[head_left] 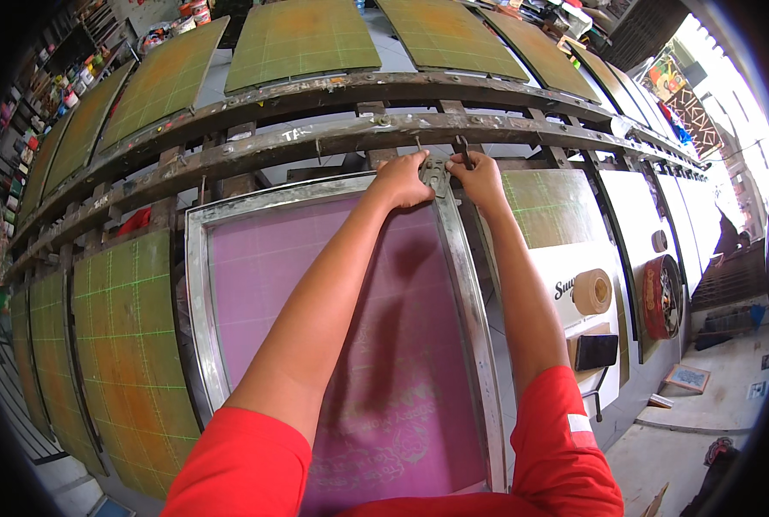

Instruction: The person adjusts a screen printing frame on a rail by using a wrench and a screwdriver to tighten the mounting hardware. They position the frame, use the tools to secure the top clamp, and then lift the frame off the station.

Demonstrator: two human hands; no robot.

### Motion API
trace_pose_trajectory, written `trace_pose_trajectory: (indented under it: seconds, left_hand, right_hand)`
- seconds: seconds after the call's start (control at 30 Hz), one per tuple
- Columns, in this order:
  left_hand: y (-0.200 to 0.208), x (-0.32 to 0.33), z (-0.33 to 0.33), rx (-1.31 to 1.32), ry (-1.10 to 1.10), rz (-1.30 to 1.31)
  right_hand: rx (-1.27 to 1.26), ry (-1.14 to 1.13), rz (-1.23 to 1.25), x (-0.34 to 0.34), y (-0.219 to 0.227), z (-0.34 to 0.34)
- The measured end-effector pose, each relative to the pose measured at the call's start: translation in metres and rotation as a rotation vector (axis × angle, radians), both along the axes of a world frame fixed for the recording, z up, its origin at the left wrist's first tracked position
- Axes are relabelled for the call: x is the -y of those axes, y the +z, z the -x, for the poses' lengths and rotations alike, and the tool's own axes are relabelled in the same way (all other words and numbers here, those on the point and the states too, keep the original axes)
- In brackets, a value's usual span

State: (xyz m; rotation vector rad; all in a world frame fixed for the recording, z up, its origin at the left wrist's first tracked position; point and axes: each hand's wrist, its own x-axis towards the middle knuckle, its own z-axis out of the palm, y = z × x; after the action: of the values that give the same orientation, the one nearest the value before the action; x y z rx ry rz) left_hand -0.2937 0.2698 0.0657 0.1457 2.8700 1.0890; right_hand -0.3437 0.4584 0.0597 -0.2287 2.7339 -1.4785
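A silkscreen frame (465,297) of grey metal with purple mesh (315,258) lies before me, faint lettering and drawings in its lower part. At its far right corner sits a small metal bracket (436,177) with bolts, next to the dark rail. My left hand (402,179) grips this bracket from the left, thumb on the near side and fingers on the far side. Close by on the right, my right hand (481,181) pinches a thin dark rod-like piece (463,152) beside the bracket. The fingers partly hide where it ends.
Dark metal rails (272,129) run across beyond the frame. Green gridded boards (134,319) line both sides of them. To the right are a tape roll (592,292), a dark phone-like object (597,351) and a round red tin (661,297) with small items.
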Motion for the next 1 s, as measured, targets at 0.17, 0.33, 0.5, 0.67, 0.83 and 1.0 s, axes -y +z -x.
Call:
trace_pose_trajectory:
  seconds: [0.17,0.33,0.5,0.67,0.83,1.0]
  left_hand:
    - [-0.006,0.001,0.001,-0.025,-0.008,0.025]
    - [0.000,0.000,0.001,0.009,-0.026,0.013]
    - [-0.001,0.010,0.001,-0.020,-0.077,0.003]
    - [0.000,-0.001,-0.002,-0.038,-0.052,0.017]
    - [-0.006,0.004,-0.003,-0.076,-0.043,0.056]
    - [-0.010,0.003,-0.005,-0.119,-0.021,0.038]
  right_hand:
    - [0.017,0.037,0.070,0.000,0.003,-0.003]
    - [0.053,0.033,0.199,-0.002,-0.007,0.001]
    - [0.009,0.019,0.101,0.004,-0.003,-0.001]
    - [-0.017,0.021,0.118,-0.004,-0.008,0.004]
    - [-0.360,0.015,-0.187,0.013,0.010,-0.009]
    - [-0.384,0.095,-0.342,0.036,0.022,-0.020]
